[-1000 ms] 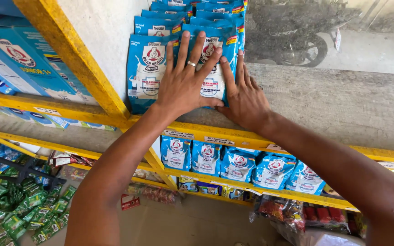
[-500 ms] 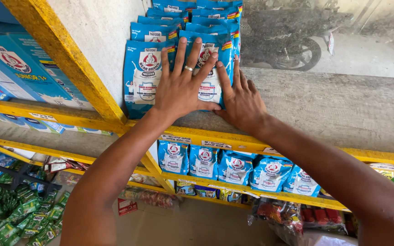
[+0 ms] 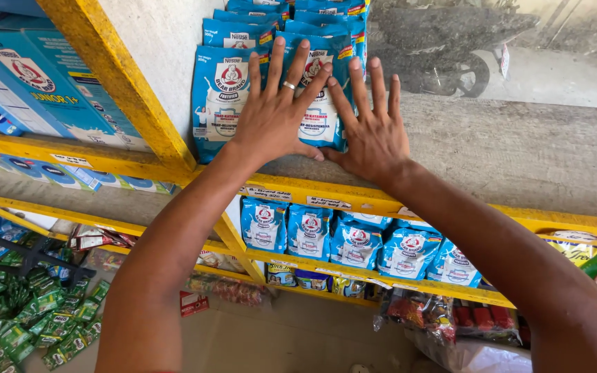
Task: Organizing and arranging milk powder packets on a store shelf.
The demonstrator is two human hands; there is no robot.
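pressing flat, left hand and right hand lie open on front blue pouches. rows look lined up; gripping nothing. smaller pouches at 6 o'clock untouched.

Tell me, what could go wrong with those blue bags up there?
The front bag sits near the shelf edge, so it might tip off if the left hand and right hand let go. Pressing hard could also knock over the other bag beside it.
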